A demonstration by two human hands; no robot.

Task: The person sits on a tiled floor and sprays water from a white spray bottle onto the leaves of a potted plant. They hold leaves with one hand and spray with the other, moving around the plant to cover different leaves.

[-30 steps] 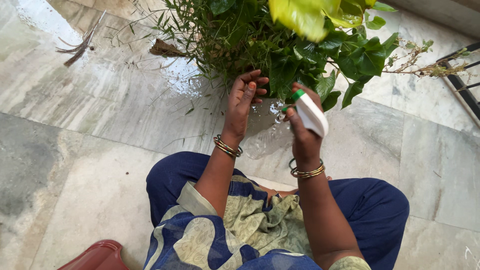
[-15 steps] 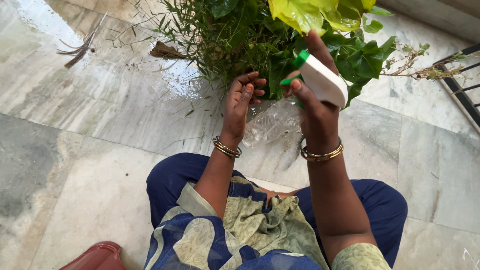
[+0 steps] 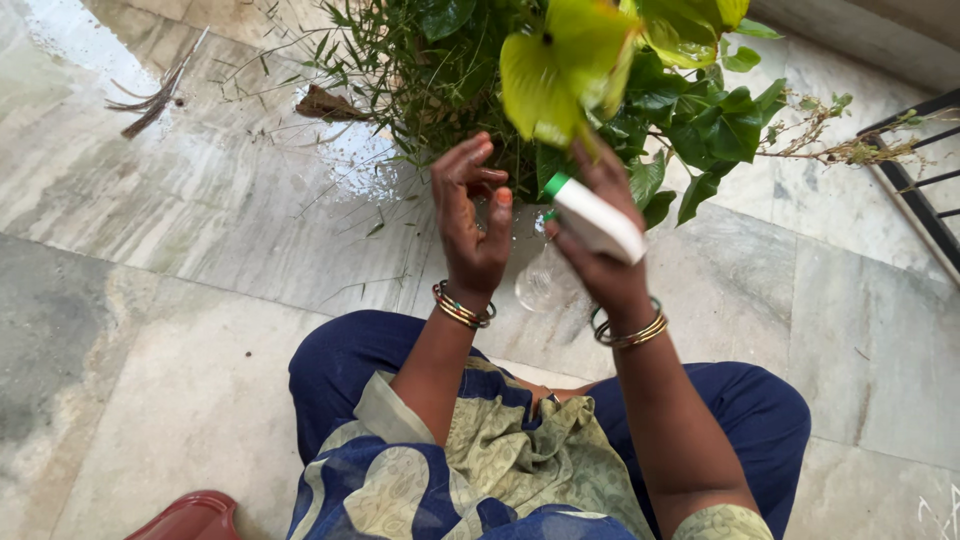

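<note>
My right hand (image 3: 600, 265) grips a spray bottle by its white head with a green nozzle (image 3: 592, 215); the clear plastic body (image 3: 545, 285) hangs below it. My left hand (image 3: 470, 225) is raised beside it with the fingers loosely curled and apart, holding nothing. Both hands are just in front of a leafy green plant (image 3: 560, 90), whose big yellow-green leaf (image 3: 555, 70) hangs right above them. Bangles circle both wrists.
The marble floor (image 3: 200, 230) has a wet patch (image 3: 355, 150) left of the plant. A bundle of twigs (image 3: 155, 95) lies far left. A dark metal frame (image 3: 925, 190) stands at the right edge, and a red object (image 3: 195, 515) sits at the bottom left.
My right hand has lowered the spray bottle and pulled it back toward me. My left hand has lifted off the plant's base and turned palm-in. A large yellow-green leaf has dropped into view.
</note>
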